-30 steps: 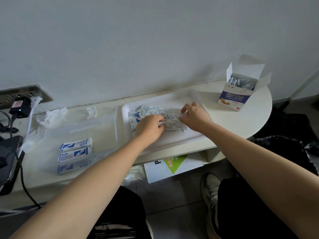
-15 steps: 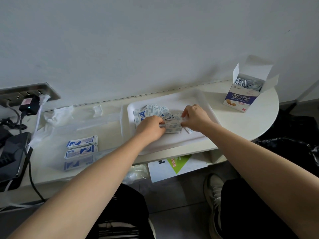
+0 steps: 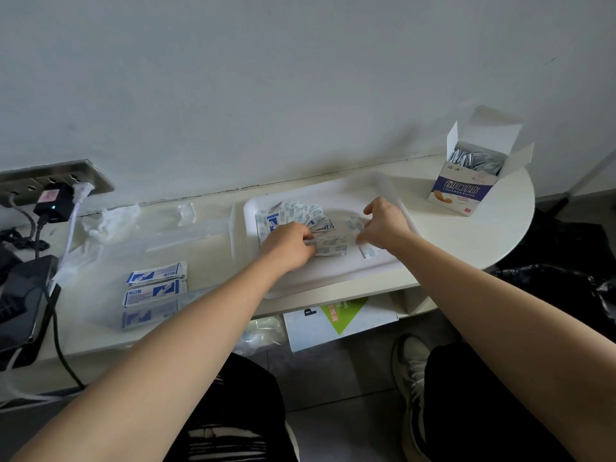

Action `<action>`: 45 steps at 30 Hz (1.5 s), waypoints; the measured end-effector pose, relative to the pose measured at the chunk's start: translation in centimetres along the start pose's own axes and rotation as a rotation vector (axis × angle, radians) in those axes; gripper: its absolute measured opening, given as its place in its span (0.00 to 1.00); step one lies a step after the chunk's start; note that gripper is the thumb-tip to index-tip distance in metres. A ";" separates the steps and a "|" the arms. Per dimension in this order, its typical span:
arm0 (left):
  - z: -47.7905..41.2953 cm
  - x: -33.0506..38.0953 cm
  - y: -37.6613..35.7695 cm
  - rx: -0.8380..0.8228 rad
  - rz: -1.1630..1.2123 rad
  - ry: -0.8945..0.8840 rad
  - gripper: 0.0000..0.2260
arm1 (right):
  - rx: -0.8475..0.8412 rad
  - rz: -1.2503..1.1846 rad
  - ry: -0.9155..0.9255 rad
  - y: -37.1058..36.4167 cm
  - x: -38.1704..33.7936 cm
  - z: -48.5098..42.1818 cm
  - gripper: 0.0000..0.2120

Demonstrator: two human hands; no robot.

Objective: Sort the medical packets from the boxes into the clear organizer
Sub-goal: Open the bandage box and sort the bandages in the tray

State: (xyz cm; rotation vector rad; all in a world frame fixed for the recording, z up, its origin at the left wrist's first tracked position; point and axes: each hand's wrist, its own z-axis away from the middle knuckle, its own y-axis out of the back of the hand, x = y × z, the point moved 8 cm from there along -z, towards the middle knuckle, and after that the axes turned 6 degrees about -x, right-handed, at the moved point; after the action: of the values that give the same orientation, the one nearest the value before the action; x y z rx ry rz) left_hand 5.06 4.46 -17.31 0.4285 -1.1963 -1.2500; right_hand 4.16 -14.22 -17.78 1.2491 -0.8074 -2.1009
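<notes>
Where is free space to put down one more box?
Free: the table between the tray and the open box, and in front of that box. Crowded: the tray's middle, where packets lie by the left hand and right hand; the clear organizer fills the left.

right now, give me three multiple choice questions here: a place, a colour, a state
1. Where does the open box stand? A on the table's right end; B in the tray; C on the floor.
2. What colour are the packets in it? A red; B silver; C green.
3. The left hand: A hangs idle; B grips a fan of packets; C presses the wall.
Answers: 1 A, it stands by the rounded edge; 2 B, they glint grey; 3 B, it clasps the fan.
</notes>
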 end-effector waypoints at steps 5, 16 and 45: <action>0.0 -0.1 0.0 -0.001 0.013 0.011 0.08 | -0.029 0.010 -0.008 0.0 0.3 0.2 0.14; -0.1 -0.4 0.0 -0.005 0.024 0.032 0.09 | 0.038 0.053 0.027 -0.4 0.0 -0.1 0.20; 0.4 -0.1 0.3 -0.017 0.254 -0.017 0.11 | 0.069 0.566 0.763 -2.4 -6.4 3.4 0.12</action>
State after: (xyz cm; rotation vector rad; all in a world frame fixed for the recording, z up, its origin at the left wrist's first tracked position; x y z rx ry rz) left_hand 4.88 4.79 -16.91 0.2447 -1.2121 -1.0461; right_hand 3.35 -7.27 -14.66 1.4843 -0.7501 -1.0357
